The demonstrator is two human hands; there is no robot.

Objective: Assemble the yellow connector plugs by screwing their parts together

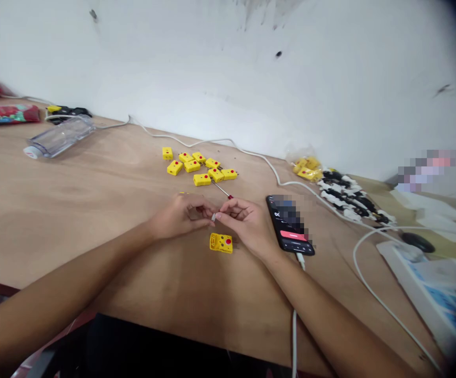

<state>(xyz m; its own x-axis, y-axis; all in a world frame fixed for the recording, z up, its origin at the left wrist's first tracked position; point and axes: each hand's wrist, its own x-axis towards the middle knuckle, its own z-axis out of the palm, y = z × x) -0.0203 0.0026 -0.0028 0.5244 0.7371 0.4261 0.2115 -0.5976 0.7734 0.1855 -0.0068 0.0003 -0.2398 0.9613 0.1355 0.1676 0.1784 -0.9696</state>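
My left hand and my right hand meet above the plywood table. Their fingertips pinch a tiny pale part, mostly hidden by the fingers. Just below them lies a yellow thermocouple connector with its inside facing up. A small screwdriver with a red handle lies beyond my right hand. Past it is a loose group of yellow connectors, each with a red dot.
A black smartphone on a white cable lies right of my right hand. A clear plastic bottle lies back left. Black-and-white connectors, a bag of yellow parts and a power strip sit right, against a white wall.
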